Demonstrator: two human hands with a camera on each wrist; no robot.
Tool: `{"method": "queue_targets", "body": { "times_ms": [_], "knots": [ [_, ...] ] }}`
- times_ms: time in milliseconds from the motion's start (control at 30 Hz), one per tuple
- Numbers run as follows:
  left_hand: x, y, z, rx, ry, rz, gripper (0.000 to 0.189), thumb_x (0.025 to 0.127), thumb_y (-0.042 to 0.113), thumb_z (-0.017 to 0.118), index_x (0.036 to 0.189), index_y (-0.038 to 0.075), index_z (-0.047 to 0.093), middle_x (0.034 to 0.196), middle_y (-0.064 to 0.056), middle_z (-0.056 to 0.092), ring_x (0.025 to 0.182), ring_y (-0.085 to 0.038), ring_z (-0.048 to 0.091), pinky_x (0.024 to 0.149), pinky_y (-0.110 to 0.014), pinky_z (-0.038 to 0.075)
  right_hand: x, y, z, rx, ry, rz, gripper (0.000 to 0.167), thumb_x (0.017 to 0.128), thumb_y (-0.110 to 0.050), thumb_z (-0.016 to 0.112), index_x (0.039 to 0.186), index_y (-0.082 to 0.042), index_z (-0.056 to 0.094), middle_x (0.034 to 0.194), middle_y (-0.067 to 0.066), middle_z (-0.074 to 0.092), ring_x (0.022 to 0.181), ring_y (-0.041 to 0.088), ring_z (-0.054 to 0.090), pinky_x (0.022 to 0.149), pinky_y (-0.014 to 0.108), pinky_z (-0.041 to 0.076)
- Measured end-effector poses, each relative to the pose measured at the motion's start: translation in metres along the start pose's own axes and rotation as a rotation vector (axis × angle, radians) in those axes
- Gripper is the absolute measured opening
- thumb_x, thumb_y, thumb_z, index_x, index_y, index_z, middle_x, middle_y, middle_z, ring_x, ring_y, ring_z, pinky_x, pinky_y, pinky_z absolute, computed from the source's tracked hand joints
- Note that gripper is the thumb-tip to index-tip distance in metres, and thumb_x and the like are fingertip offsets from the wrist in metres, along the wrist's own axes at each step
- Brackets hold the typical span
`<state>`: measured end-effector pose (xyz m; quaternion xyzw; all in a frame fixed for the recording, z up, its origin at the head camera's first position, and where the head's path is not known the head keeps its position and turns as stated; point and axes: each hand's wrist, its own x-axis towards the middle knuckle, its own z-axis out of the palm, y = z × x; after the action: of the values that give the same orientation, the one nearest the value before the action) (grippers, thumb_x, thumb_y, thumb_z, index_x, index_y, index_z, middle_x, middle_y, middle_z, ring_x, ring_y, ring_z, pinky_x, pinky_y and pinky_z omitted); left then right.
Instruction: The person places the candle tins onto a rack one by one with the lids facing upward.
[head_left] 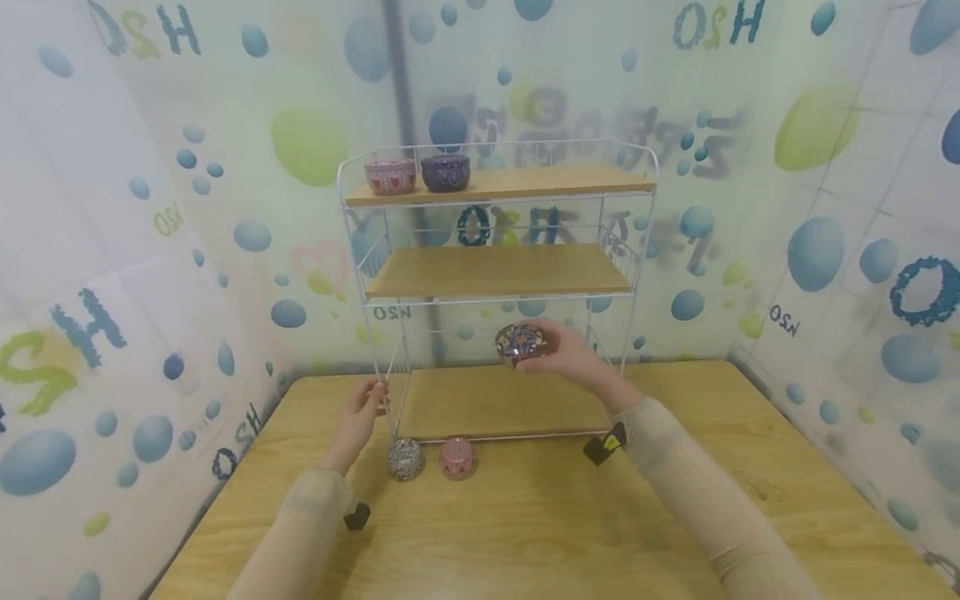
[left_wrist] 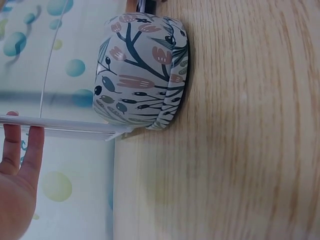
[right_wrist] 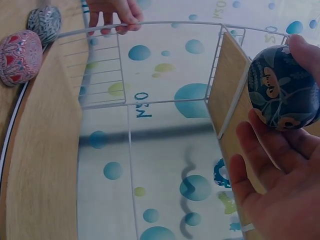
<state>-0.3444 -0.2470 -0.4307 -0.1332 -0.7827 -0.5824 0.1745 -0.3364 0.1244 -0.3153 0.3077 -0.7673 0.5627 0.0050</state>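
My right hand [head_left: 564, 354] holds a rounded dark blue tin [head_left: 517, 343] with a floral print, raised in front of the rack between its bottom and middle shelves. In the right wrist view, the thumb and fingers grasp this patterned tin [right_wrist: 280, 87] from opposite sides. At the left, my left hand [head_left: 362, 412] grips the front upright of the white wire rack [head_left: 637, 275]. On the table by the rack's front left foot sit a white tin [head_left: 406, 459] with plant motifs and a pink tin [head_left: 458, 458] with red hearts.
The top shelf [head_left: 555, 180] bears a pink patterned tin [head_left: 391, 177] and a dark blue tin [head_left: 446, 173] at its left end. Below are a wooden middle shelf [head_left: 498, 271] and bottom shelf [head_left: 487, 400]. A printed curtain [head_left: 300, 208] hangs behind the wooden table [head_left: 525, 533].
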Motion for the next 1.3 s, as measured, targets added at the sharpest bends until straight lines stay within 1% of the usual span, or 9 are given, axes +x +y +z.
{"method": "queue_targets", "body": {
  "times_ms": [100,300,433,567,767,933,1100,1200,1300],
  "knots": [
    [0.000,0.002,-0.001,-0.003,-0.006,-0.025,0.026,0.105,0.020,0.043,0.115,-0.001,0.054,0.111,-0.024,0.054,0.095,-0.020,0.059,0.080,-0.027,0.056,0.002,-0.003,-0.003,0.004,0.012,-0.010,0.072,0.078,-0.004,0.077,0.139,0.007,0.041,0.124,0.025,0.057,0.110,0.039,0.059,0.087,0.040,0.055],
    [-0.004,0.019,-0.003,-0.014,-0.037,-0.043,0.025,0.106,0.015,0.041,0.118,-0.004,0.052,0.109,-0.018,0.054,0.102,-0.034,0.056,0.086,-0.040,0.055,0.004,-0.013,-0.008,0.012,0.024,-0.019,0.068,0.079,-0.005,0.076,0.138,0.005,0.045,0.122,0.023,0.058,0.108,0.037,0.060,0.086,0.039,0.055],
    [-0.010,0.034,-0.002,0.001,-0.040,-0.045,0.024,0.106,0.013,0.040,0.118,-0.005,0.052,0.106,-0.007,0.054,0.096,-0.018,0.058,0.090,-0.049,0.052,0.007,-0.020,-0.010,0.027,0.014,-0.038,0.065,0.080,-0.005,0.075,0.137,0.004,0.046,0.121,0.022,0.059,0.108,0.035,0.060,0.086,0.039,0.055],
    [-0.012,0.038,-0.002,0.000,-0.034,-0.048,0.024,0.105,0.012,0.040,0.117,-0.005,0.052,0.106,-0.009,0.054,0.092,-0.008,0.057,0.091,-0.052,0.051,0.010,-0.028,-0.013,0.009,0.026,-0.032,0.064,0.080,-0.005,0.075,0.137,0.005,0.046,0.122,0.023,0.059,0.109,0.034,0.060,0.088,0.038,0.054],
    [-0.012,0.038,-0.002,0.001,-0.031,-0.046,0.024,0.105,0.014,0.041,0.117,-0.004,0.053,0.107,-0.011,0.054,0.096,-0.017,0.057,0.091,-0.053,0.051,0.011,-0.039,-0.017,-0.012,0.034,-0.003,0.066,0.081,-0.008,0.076,0.138,0.003,0.045,0.124,0.021,0.058,0.111,0.034,0.058,0.089,0.039,0.053],
    [-0.012,0.040,-0.002,0.005,-0.032,-0.057,0.024,0.106,0.014,0.040,0.117,-0.003,0.052,0.108,-0.012,0.054,0.094,-0.010,0.056,0.092,-0.052,0.051,0.014,-0.042,-0.020,0.016,0.026,-0.004,0.066,0.082,-0.008,0.074,0.139,0.002,0.044,0.125,0.021,0.057,0.112,0.033,0.058,0.091,0.038,0.053],
    [-0.012,0.042,-0.001,-0.010,-0.036,-0.057,0.024,0.106,0.013,0.041,0.117,-0.005,0.052,0.109,-0.014,0.054,0.103,-0.035,0.057,0.093,-0.055,0.049,0.017,-0.045,-0.021,0.036,0.029,-0.023,0.065,0.081,-0.006,0.074,0.138,0.003,0.045,0.125,0.022,0.057,0.112,0.033,0.058,0.092,0.039,0.053],
    [-0.010,0.033,-0.001,-0.012,-0.035,-0.059,0.024,0.106,0.013,0.040,0.117,-0.005,0.051,0.108,-0.014,0.054,0.107,-0.046,0.053,0.092,-0.055,0.049,0.019,-0.049,-0.022,0.032,0.038,-0.030,0.067,0.079,-0.005,0.075,0.138,0.005,0.044,0.126,0.023,0.057,0.111,0.034,0.058,0.091,0.038,0.053],
    [-0.004,0.017,-0.002,-0.007,-0.026,-0.062,0.026,0.106,0.016,0.041,0.118,-0.003,0.052,0.108,-0.011,0.054,0.104,-0.039,0.055,0.091,-0.050,0.052,0.021,-0.053,-0.023,0.033,0.048,-0.026,0.069,0.079,-0.004,0.075,0.139,0.004,0.043,0.127,0.023,0.056,0.112,0.035,0.057,0.091,0.038,0.053]
  ]
}}
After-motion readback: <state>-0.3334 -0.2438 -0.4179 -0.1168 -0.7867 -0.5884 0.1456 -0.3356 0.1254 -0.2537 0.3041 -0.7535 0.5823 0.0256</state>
